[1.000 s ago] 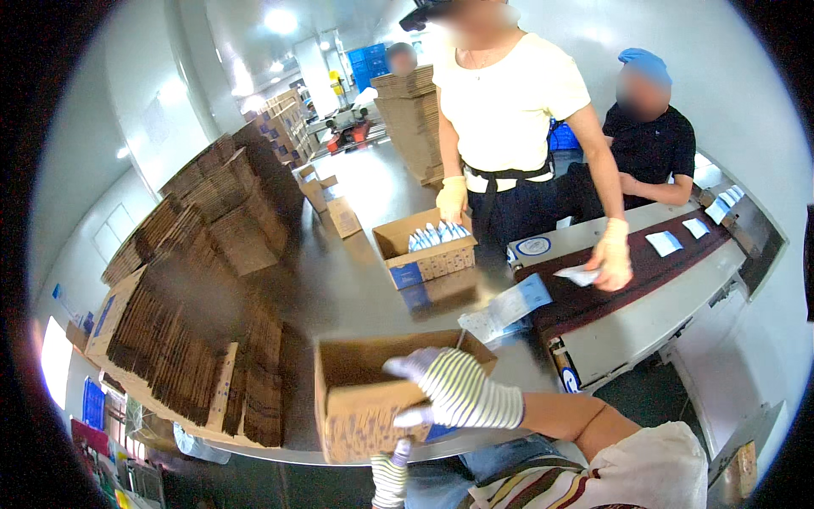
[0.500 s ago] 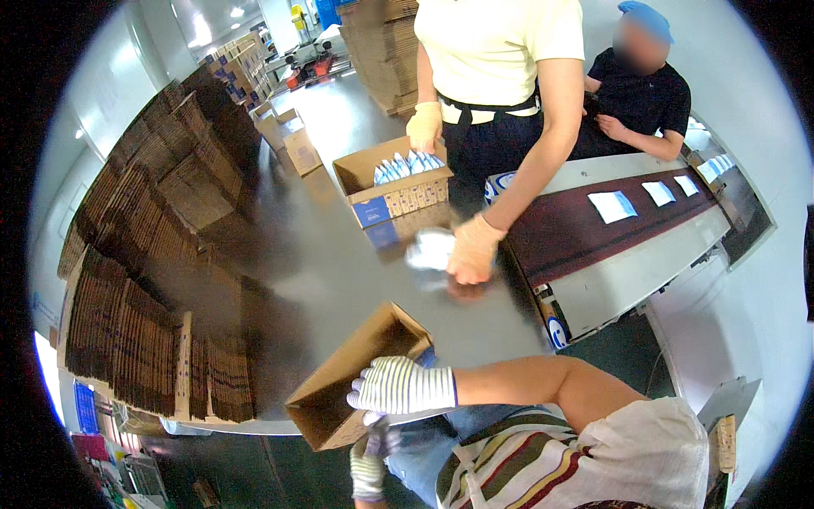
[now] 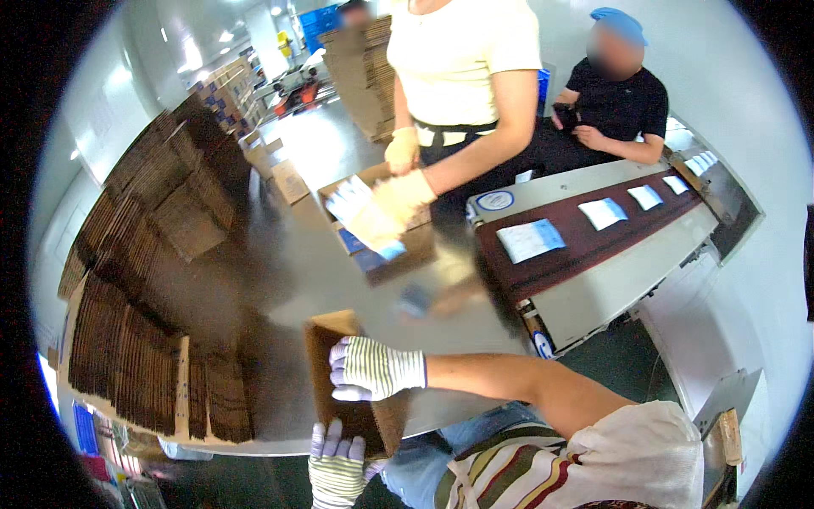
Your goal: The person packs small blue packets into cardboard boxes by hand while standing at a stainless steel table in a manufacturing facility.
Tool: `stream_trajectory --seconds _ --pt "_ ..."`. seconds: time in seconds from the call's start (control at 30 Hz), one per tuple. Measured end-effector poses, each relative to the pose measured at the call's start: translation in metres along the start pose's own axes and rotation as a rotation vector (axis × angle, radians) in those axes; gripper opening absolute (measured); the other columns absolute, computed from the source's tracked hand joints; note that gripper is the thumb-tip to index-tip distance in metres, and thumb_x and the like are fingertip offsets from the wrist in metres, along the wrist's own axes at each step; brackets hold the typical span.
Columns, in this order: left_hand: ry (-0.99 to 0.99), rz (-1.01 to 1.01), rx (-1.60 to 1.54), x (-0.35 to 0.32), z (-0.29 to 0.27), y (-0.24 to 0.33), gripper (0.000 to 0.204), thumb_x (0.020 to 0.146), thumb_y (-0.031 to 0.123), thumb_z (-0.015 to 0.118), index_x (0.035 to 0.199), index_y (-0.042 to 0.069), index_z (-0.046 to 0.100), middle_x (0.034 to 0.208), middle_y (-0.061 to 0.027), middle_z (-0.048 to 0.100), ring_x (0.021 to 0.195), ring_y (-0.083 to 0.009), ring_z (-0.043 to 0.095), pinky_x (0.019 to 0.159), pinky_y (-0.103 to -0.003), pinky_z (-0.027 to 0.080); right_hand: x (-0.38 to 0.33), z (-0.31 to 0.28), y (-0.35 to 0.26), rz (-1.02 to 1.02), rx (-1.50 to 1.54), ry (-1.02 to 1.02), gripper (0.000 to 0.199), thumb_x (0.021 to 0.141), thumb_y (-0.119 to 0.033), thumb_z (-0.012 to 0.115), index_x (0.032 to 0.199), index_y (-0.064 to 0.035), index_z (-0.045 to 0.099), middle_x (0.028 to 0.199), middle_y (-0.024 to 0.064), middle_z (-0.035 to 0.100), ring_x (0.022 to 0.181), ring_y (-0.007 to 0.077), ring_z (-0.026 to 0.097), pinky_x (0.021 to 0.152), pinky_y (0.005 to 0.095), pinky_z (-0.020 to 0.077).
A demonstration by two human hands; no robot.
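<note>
An open brown cardboard carton point(image 3: 392, 417) stands at the table's near edge, its long side pointing away from me. Across its opening lies my right hand point(image 3: 377, 369), in a striped glove, with the fingers curled over the right wall toward the inside. My left hand point(image 3: 337, 465), gloved alike, holds the carton's near end, fingers over the rim and thumb out to the right. The carton's inside is dark, and my right hand hides part of it.
Across the table point(image 3: 292, 254), a co-worker's gloved hand point(image 3: 390, 212) puts white-blue packets into another carton point(image 3: 398, 265). White-blue packets point(image 3: 530, 241) lie on a dark red conveyor belt point(image 3: 577, 263) at right; a person point(image 3: 623, 110) sits behind it. Flattened cardboard point(image 3: 127, 356) is stacked at left.
My carton has turned to point straighter away from me. My left hand has come up onto its near end. The co-worker's hand has carried packets over to the far carton.
</note>
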State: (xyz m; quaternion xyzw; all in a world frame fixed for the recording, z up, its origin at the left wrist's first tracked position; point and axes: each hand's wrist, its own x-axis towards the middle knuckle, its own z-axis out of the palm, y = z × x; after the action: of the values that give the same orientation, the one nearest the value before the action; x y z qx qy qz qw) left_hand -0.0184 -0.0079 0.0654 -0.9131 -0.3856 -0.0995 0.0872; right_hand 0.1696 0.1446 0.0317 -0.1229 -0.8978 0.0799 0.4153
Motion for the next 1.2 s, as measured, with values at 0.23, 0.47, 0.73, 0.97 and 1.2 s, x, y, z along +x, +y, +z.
stream_trajectory --seconds 0.23,0.47,0.73,0.97,1.2 --pt "0.256 -0.043 -0.025 0.005 0.018 0.005 0.040 0.071 0.040 0.075 0.074 0.008 0.052 0.061 -0.0054 0.048 0.056 -0.0244 0.050 0.088 -0.047 0.048 -0.022 0.027 -0.038 0.278 0.277 0.231 0.019 0.084 -0.024 0.062 0.092 -0.0080 0.056 0.121 0.0143 0.049 0.130 0.0380 0.031 0.106 0.0504 0.0288" --pt "0.358 -0.164 0.087 -0.031 0.056 -0.005 0.040 0.089 0.050 0.046 0.080 0.011 0.049 0.078 -0.0042 0.048 0.076 -0.0244 0.051 0.092 -0.048 0.042 -0.016 0.042 -0.040 0.215 0.377 0.271 0.013 0.084 -0.016 0.058 0.093 -0.0080 0.056 0.125 0.0157 0.047 0.131 0.0401 0.028 0.107 0.0504 0.0268" --pt "0.594 -0.347 0.028 -0.016 0.070 0.004 0.035 0.092 0.033 0.030 0.069 0.012 0.046 0.066 -0.0054 0.046 0.061 -0.0228 0.048 0.092 -0.049 0.043 -0.016 0.047 -0.036 0.244 0.323 0.272 0.011 0.082 -0.019 0.057 0.084 -0.0078 0.056 0.121 0.0139 0.050 0.128 0.0396 0.033 0.106 0.0494 0.0286" --pt "0.593 -0.398 0.005 -0.016 0.070 0.011 0.023 0.089 0.028 0.035 0.076 0.013 0.048 0.072 -0.0058 0.047 0.068 -0.0233 0.049 0.094 -0.049 0.040 -0.018 0.049 -0.034 0.227 0.338 0.215 0.013 0.080 -0.016 0.057 0.092 -0.0099 0.057 0.128 0.0140 0.046 0.131 0.0380 0.027 0.108 0.0480 0.0260" --pt "0.633 -0.428 -0.015 -0.012 0.069 0.015 0.023 0.088 0.027 0.037 0.074 0.013 0.049 0.072 -0.0053 0.050 0.068 -0.0232 0.052 0.093 -0.050 0.040 -0.020 0.047 -0.033 0.253 0.370 0.160 0.014 0.082 -0.016 0.054 0.095 -0.0102 0.057 0.130 0.0139 0.044 0.133 0.0369 0.024 0.111 0.0466 0.0218"
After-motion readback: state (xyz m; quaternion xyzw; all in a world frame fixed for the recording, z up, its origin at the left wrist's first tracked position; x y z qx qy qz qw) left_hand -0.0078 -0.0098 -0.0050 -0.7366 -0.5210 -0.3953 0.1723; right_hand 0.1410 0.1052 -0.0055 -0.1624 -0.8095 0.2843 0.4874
